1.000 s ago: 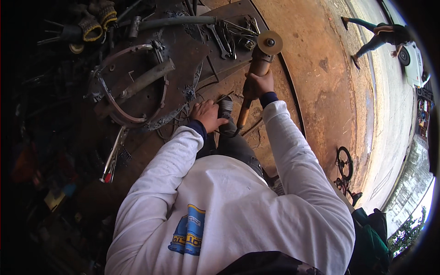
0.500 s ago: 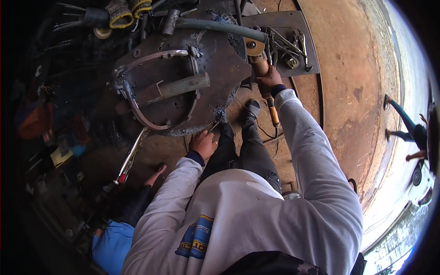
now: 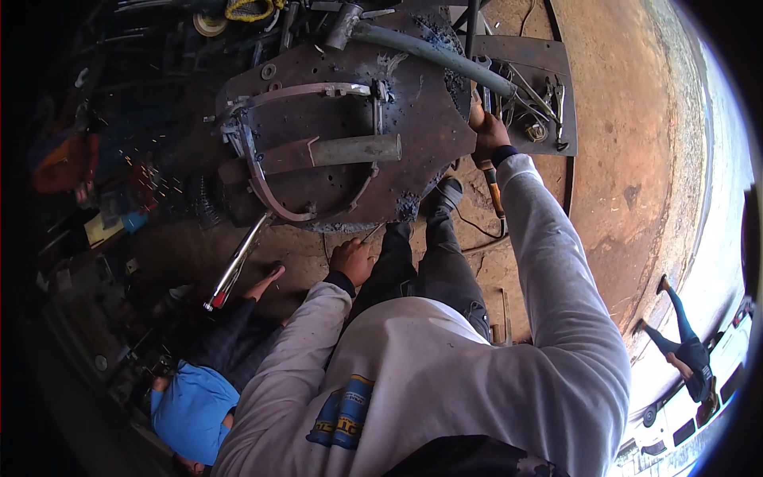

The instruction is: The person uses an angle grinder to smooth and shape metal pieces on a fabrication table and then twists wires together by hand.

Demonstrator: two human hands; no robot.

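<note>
My right hand (image 3: 492, 135) is closed around an angle grinder (image 3: 478, 116) at the right edge of the steel plate table (image 3: 425, 119). Its disc is hidden behind a hammer's pipe handle (image 3: 433, 56), and its rear grip (image 3: 494, 191) points back toward me. Just below the table's near edge, my left hand (image 3: 352, 261) is closed on what looks like a thin metal rod (image 3: 372, 232). On the plate rests a curved metal frame (image 3: 256, 171), with a grey pipe (image 3: 358, 149) lying across its middle. Long-handled locking pliers (image 3: 241, 258) clamp the frame's near side.
A side shelf (image 3: 517, 60) right of the table carries pliers (image 3: 559, 111) and other tools. Sparks (image 3: 151, 175) fly at the left. A person in a blue shirt (image 3: 195, 409) crouches lower left. Another person (image 3: 691, 354) walks at far right near a white vehicle (image 3: 683, 421).
The view has shifted, so the table sits farther right and higher. The grinder's disc, visible before, is now hidden by the hammer handle. More sparks show at the left.
</note>
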